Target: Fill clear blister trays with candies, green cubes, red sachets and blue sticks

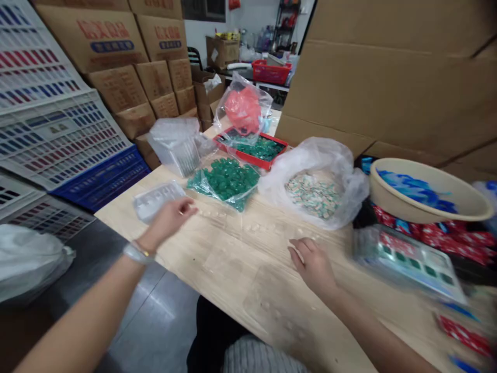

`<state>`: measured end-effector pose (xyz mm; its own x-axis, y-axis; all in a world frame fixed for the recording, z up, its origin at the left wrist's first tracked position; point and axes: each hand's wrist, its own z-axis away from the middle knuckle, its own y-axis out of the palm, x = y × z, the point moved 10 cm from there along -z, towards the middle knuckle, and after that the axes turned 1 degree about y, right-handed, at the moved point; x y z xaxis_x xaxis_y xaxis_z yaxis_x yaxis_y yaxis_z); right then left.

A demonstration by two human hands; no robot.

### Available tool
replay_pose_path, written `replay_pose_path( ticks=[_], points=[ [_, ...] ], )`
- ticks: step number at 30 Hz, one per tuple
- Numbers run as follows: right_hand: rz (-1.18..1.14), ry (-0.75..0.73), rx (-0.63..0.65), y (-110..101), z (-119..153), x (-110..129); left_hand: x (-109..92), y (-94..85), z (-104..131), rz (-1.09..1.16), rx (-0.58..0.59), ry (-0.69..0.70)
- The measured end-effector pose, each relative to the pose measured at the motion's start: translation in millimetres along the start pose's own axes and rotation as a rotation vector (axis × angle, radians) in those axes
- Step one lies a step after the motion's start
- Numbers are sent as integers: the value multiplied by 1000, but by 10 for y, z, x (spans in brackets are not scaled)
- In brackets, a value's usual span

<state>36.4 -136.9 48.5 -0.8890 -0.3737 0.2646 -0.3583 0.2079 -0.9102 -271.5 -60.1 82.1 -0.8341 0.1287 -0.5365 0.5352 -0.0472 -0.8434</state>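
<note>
My left hand point(176, 216) is over the table's left part with its fingers curled towards the thumb. Blur hides what, if anything, is between the fingertips. Just past them lie faint clear plastic trays point(258, 228) with small round hollows. My right hand point(313, 261) is low over the right part of these trays, fingers bent and a little apart, with nothing visible in them. Beside my left hand sits a clear moulded tray point(153, 201). Beyond the hands are a clear bag of green pieces point(229, 178) and a white bag of small pale-and-green pieces point(314, 194).
A stack of clear containers point(176, 147) and a red tray of green pieces point(267, 165) stand farther back. At right are a beige basin point(427, 207) with blue pieces and filled packs point(415, 264). Plastic crates point(66, 129) and cardboard boxes point(116, 88) rise at left.
</note>
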Motion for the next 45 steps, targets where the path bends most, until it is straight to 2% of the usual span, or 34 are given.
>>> replay_pose_path(
  ticks=[1, 3, 5, 6, 8, 11, 13, 16, 26, 34, 45],
  points=[
    [-57, -67, 34, 66, -199, 239, 338, -269, -121, -121, -67, -61],
    [-170, -256, 149, 298, -624, 892, 952, -521, -317, -302, -14, -137],
    [-264, -464, 264, 583, -1038, 1606, 1464, -532, -402, -365, 121, -203],
    [-283, -547, 295, 723, -1248, 1913, 1644, -495, -405, -358, 176, -220],
    [-283, -655, 333, 1015, -1670, 2374, 1846, -418, -368, -317, 223, -216],
    [-223, -755, 432, 1488, -2173, 2747, 1938, -357, -270, -292, 228, -207],
    [-213, -822, 522, 1742, -2352, 2859, 1969, -344, -214, -299, 250, -230],
    [-281, -921, 582, 1888, -2456, 2934, 1992, -358, -197, -313, 284, -241],
    [-402, -921, 691, 1889, -2520, 2964, 2028, -339, -216, -305, 312, -157],
    [-379, -904, 648, 1884, -2521, 2949, 1985, -361, -213, -335, 300, -163],
    [-377, -909, 652, 1914, -2530, 2937, 2034, -366, -236, -302, 291, -167]
  ],
)
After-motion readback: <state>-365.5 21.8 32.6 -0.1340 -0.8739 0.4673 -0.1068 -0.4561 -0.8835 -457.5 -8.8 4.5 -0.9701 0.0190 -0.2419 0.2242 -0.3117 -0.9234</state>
